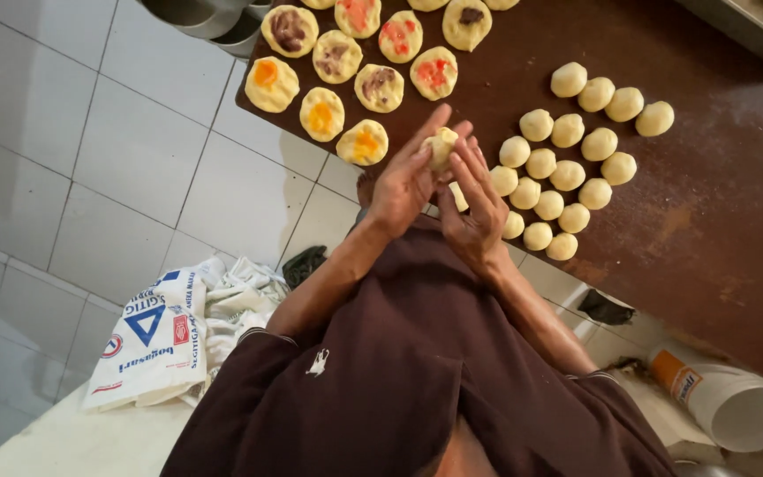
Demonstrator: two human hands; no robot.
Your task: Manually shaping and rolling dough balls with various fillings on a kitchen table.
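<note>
Over your dark brown wooden worktable [717, 203], both your left hand [406, 181] and right hand [474, 199] pinch one small pale-yellow dough ball [441, 147], soft and easily dented, so I'd cradle its sides lightly, with plain round dough balls [567, 168] and flattened filled dough discs [346, 66] beyond

Filled dough rounds [380, 87] lie left of plain dough balls [569, 176] on the table [717, 203].
</note>
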